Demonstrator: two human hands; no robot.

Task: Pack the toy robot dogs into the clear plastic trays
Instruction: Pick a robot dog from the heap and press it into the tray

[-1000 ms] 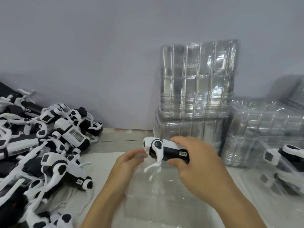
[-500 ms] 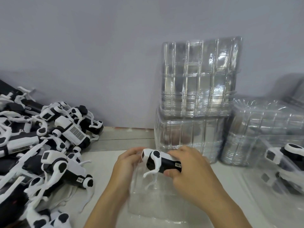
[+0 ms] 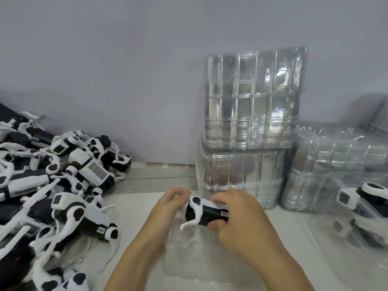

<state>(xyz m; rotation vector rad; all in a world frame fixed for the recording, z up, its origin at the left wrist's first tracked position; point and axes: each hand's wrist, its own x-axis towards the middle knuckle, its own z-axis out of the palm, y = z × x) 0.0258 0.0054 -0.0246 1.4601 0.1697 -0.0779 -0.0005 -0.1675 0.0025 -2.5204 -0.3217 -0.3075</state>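
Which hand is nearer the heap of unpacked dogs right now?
Left. The left hand grips the held dog's front end, on the side facing the heap of dogs; the right hand holds its body, farther away.

— Dog in hand? 
— One black-and-white toy robot dog (image 3: 202,212) is held level above a clear plastic tray (image 3: 195,259) near the table's front edge; a white leg is bent downward toward the tray, and a small label is seen on the black body.

— The remaining dogs? 
— A tangled pile of dogs (image 3: 52,185) is heaped along the table's left edge. One packed dog (image 3: 361,204) is seated in a clear tray (image 3: 336,244) at the right edge.

— Spare trays? 
— Stacked trays (image 3: 249,131) are ranged along the back edge, the upper stack set on end.
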